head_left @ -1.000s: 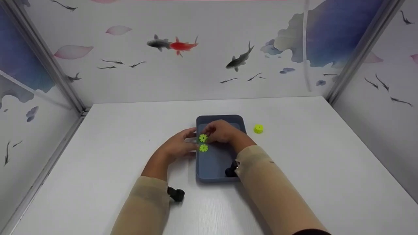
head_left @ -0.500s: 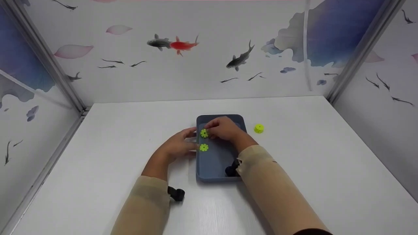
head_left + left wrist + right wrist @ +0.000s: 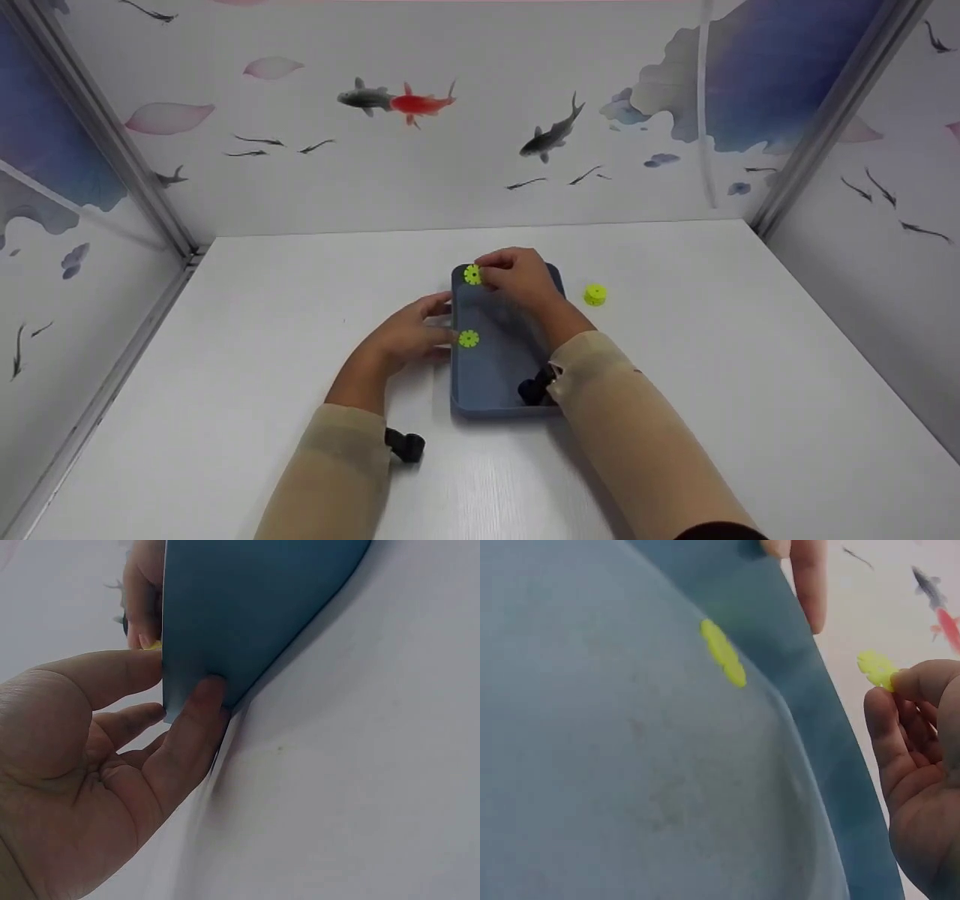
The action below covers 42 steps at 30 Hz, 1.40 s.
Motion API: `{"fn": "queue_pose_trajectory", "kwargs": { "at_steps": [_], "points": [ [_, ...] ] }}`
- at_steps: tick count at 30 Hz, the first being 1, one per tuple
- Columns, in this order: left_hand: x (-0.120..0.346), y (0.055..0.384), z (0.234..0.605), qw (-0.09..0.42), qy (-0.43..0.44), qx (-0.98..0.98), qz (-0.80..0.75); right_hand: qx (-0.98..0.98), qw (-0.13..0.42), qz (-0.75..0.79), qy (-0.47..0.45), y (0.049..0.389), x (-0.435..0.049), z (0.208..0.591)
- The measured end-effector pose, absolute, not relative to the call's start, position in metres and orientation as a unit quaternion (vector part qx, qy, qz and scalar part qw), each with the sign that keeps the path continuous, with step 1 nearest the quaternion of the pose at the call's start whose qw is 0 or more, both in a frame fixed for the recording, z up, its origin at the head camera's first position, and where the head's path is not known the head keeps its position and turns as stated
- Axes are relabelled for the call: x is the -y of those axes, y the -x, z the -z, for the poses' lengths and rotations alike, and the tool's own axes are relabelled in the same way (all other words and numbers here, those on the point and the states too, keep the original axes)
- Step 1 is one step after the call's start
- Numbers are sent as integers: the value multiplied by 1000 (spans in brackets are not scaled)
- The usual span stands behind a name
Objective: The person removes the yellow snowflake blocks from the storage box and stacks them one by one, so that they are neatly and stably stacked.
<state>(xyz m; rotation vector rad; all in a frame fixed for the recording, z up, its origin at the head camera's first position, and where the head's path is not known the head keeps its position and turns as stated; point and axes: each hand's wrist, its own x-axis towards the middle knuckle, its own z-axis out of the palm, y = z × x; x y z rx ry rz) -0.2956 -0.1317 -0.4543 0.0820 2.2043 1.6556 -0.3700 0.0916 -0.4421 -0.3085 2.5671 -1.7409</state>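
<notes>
My right hand (image 3: 517,277) pinches a yellow-green notched plastic snowflake disc (image 3: 472,274) between thumb and finger, over the far left corner of a blue-grey tray (image 3: 487,412). The right wrist view shows this disc (image 3: 877,669) upright beyond the tray's rim. Another snowflake disc (image 3: 468,339) lies inside along the tray's left wall. My left hand (image 3: 409,330) holds the tray's left side, its thumb at the rim and a fingertip (image 3: 206,694) against the outer wall. Part of the tray's right side is hidden by my right forearm.
A small stack of yellow-green discs (image 3: 595,295) stands on the white table (image 3: 697,337) right of the tray. Black wrist cameras hang at both sleeves, the right one (image 3: 533,391) over the tray's near end. Printed walls enclose the table's back and sides.
My right hand has carried its disc away from beside the other one, toward the tray's far left corner. The left hand, the tray and the remaining discs have stayed in place.
</notes>
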Motion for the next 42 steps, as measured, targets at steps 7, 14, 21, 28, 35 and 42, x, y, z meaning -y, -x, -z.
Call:
{"fn": "queue_pose_trajectory", "kwargs": {
  "at_steps": [7, 14, 21, 28, 35, 42],
  "points": [
    [130, 296, 453, 193, -19, -792, -579, -800, 57, 592, 81, 370, -98, 423],
    [130, 296, 452, 193, -13, -791, -581, -771, 66, 631, 47, 362, -118, 400],
    [131, 294, 454, 186, -26, -795, -577, -740, 43, 671, 25, 355, -153, 398],
    [132, 295, 454, 186, -29, -793, -579, -724, 27, 689, 16, 347, -187, 403],
    [131, 295, 455, 190, -23, -780, -596, -719, 18, 694, -16, 343, -218, 407],
    [130, 294, 453, 191, -25, -774, -603, -725, 14, 687, -52, 344, -234, 414]
  ]
}}
